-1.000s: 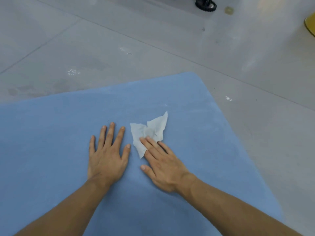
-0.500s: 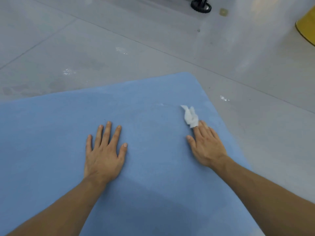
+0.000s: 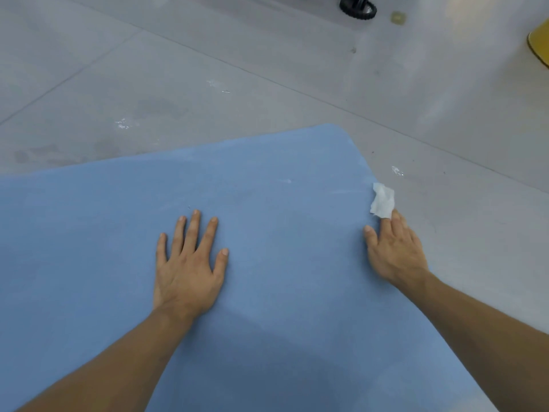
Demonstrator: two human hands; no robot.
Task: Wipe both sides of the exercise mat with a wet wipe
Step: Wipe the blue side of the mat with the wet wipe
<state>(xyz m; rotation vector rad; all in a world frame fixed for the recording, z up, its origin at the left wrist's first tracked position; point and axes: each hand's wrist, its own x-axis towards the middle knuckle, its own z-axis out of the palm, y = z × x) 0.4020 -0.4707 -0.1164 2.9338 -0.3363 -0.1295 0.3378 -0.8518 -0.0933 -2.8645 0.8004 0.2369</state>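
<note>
1. Grey floor (image 3: 178, 69) all around: smooth, slightly glossy big tiles with thin seams and a few white scuffs. One blue exercise mat (image 3: 282, 307) lies flat on it. It's matte, a bit fuzzy-looking, with a rounded far corner.
2. One left hand (image 3: 190, 269), palm down on the mat, roughly mid-width. Fingers are straight and fanned wide, holding nothing. The bare forearm comes in from the lower left.
3. One wet wipe (image 3: 383, 202), white and crumpled into a small wad, sits right on the mat's right edge, not far from that rounded corner.
4. One right hand (image 3: 392, 251) with fingers straight and close together. The fingertips press on the near end of the wipe, not curled around it, and the thumb sticks out onto the mat.
5. Along the top: one black ridged wheel (image 3: 358, 7), then one yellow rounded thing (image 3: 540, 46) cut off at the right edge.
</note>
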